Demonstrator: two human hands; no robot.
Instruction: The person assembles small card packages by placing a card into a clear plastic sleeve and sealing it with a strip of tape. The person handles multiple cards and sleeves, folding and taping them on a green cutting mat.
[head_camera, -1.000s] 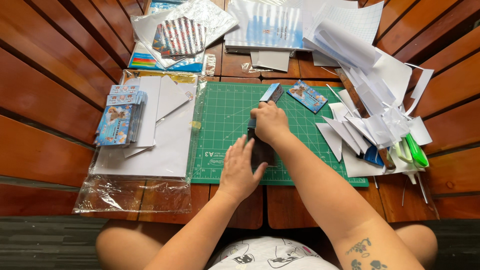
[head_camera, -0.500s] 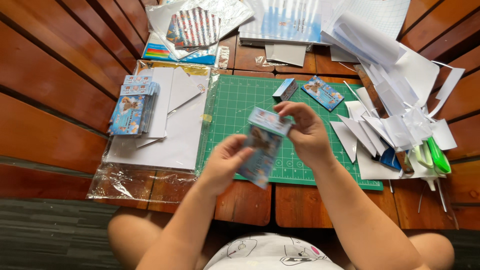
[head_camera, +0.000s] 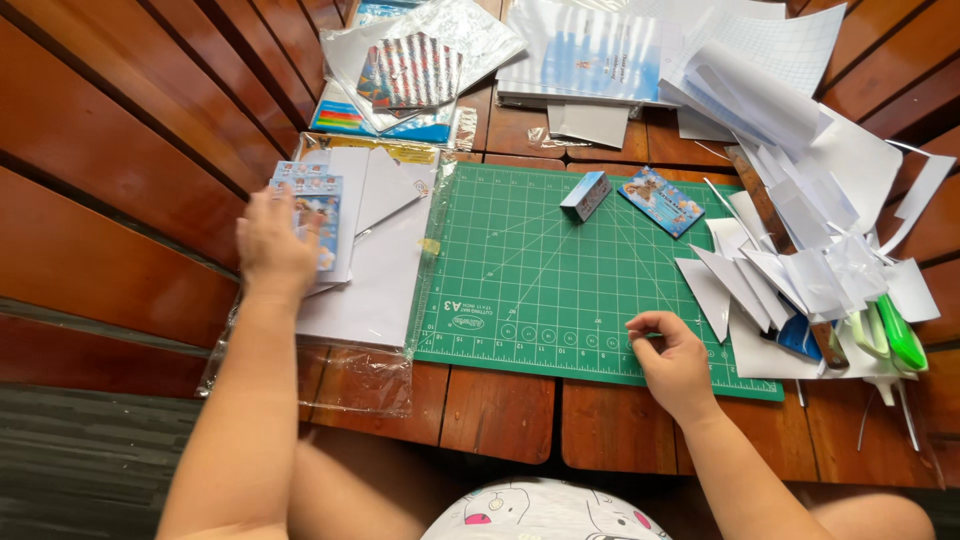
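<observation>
Your left hand (head_camera: 272, 240) now lies flat on the stack of printed blue cards (head_camera: 312, 215) at the table's left edge, fingers spread, gripping nothing. Half a second ago both hands held a card above the green cutting mat (head_camera: 520, 270). Your right hand (head_camera: 672, 362) has dropped to the mat's near edge, fingertips pinched together; whether they hold anything cannot be told.

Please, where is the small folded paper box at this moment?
In the head view, the small box stands on the green cutting mat, near its far edge, just left of a blue picture card.
</observation>
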